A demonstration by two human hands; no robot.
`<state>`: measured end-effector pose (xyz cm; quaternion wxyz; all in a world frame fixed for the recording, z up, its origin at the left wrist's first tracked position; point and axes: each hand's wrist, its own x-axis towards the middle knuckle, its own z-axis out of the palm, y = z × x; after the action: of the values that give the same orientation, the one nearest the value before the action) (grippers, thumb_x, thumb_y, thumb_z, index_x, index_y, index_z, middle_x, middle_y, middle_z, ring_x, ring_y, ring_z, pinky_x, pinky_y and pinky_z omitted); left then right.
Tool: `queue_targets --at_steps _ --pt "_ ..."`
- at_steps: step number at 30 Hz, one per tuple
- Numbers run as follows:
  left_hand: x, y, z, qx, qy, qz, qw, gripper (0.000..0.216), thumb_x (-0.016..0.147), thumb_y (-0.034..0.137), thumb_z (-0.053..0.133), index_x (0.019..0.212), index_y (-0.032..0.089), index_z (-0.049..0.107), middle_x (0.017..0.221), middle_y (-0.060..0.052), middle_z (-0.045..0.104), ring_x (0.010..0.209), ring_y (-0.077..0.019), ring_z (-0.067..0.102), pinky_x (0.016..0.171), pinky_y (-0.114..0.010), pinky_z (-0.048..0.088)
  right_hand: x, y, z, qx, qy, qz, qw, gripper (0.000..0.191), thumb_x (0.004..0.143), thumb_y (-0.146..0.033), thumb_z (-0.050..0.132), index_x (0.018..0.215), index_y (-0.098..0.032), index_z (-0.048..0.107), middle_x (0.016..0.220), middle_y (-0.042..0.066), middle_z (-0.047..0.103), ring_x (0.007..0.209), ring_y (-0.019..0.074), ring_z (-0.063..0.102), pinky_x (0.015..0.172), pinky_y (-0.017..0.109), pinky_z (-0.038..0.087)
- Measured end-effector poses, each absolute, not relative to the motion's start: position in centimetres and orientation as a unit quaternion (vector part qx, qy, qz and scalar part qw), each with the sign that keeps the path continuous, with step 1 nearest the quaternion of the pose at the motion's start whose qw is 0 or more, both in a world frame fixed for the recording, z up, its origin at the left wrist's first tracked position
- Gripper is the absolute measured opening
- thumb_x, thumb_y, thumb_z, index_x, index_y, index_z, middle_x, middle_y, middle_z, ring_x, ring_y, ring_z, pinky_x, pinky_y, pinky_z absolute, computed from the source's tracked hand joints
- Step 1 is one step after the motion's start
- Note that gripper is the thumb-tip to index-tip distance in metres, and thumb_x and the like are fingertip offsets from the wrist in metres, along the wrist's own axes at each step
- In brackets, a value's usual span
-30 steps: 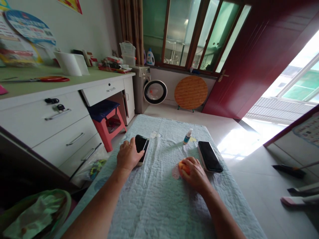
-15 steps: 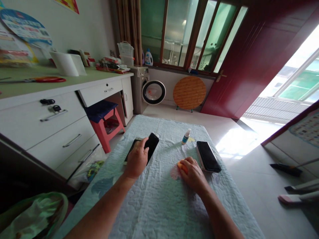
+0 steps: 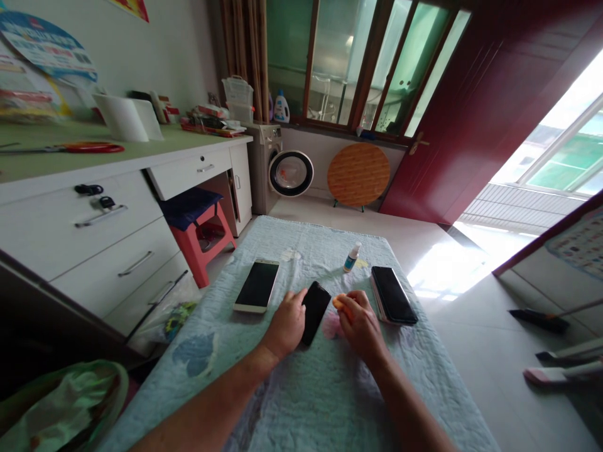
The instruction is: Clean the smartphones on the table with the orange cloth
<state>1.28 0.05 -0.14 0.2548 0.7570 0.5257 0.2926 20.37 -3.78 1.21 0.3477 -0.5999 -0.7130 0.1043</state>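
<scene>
My left hand (image 3: 288, 323) grips a black smartphone (image 3: 316, 314) by its left edge, the dark screen facing up, near the middle of the cloth-covered table. Just right of it, my right hand (image 3: 362, 323) is closed around an orange cloth (image 3: 343, 305), which is close to the phone's upper right side. A white-framed smartphone (image 3: 257, 285) lies face up to the left. On the right, a stack of phones (image 3: 394, 295) with a black one on top rests beside my right hand. Beyond the hands stands a small spray bottle (image 3: 352, 257) with a clear cap.
A pale blue quilted cloth (image 3: 282, 402) covers the table. To the left are a white desk (image 3: 108, 232) and a red stool (image 3: 207, 242) with a dark seat. A washing machine (image 3: 264, 166) with its door swung out stands behind, near a round wooden board (image 3: 358, 176).
My left hand has brought the black phone right and nearer, away from the white-framed phone, which now shows fully. My right hand has lifted the orange cloth slightly toward it.
</scene>
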Motion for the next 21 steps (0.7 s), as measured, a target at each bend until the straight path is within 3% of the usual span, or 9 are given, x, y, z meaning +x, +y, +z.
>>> queue_targets --at_steps 5,7,10,15,21 --pt "-0.2 -0.2 1.3 0.802 0.522 0.192 0.219 0.047 0.077 0.033 0.063 0.12 0.015 0.058 0.109 -0.012 0.059 0.108 -0.0294 0.055 0.098 -0.041 0.043 19.0 -3.9 1.3 -0.564 -0.738 0.125 0.35 0.025 0.089 -0.016 0.045 0.103 -0.023 0.065 0.097 0.005 0.053 0.088 0.0169 0.056 0.081 0.027 0.047" --pt "-1.0 0.0 1.8 0.823 0.488 0.156 0.244 0.069 0.064 0.039 0.074 0.126 0.016 0.054 0.116 -0.013 0.056 0.11 -0.0315 0.054 0.097 -0.042 0.044 18.9 -3.8 1.0 -0.556 -0.742 0.132 0.35 0.024 0.088 -0.016 0.046 0.103 -0.023 0.063 0.096 0.005 0.055 0.089 0.0172 0.056 0.081 0.028 0.046" --pt "-1.9 0.2 2.4 0.848 0.439 0.119 0.272 0.091 0.054 0.034 0.081 0.135 0.015 0.045 0.126 -0.015 0.05 0.117 -0.0325 0.05 0.102 -0.04 0.04 19.1 -3.6 0.5 -0.569 -0.727 0.126 0.363 0.022 0.086 -0.015 0.048 0.104 -0.022 0.058 0.097 0.005 0.057 0.09 0.018 0.056 0.081 0.029 0.046" --pt "-1.5 -0.1 2.4 0.85 0.443 0.12 0.258 0.075 0.061 0.033 0.076 0.129 0.015 0.05 0.121 -0.014 0.052 0.112 -0.0299 0.055 0.098 -0.037 0.043 18.9 -3.5 0.5 -0.559 -0.719 0.127 0.393 0.014 0.087 -0.015 0.047 0.095 -0.021 0.057 0.097 0.005 0.059 0.09 0.0167 0.057 0.081 0.027 0.045" --pt "0.1 -1.1 1.6 0.827 0.509 0.122 0.203 0.069 0.073 0.046 0.068 0.13 0.013 0.047 0.121 -0.014 0.053 0.11 -0.0285 0.057 0.095 -0.035 0.044 17.8 -4.0 1.1 -0.48 -0.782 0.148 0.369 0.023 0.084 -0.007 0.05 0.095 -0.022 0.063 0.099 0.004 0.063 0.093 0.0175 0.056 0.084 0.029 0.044"
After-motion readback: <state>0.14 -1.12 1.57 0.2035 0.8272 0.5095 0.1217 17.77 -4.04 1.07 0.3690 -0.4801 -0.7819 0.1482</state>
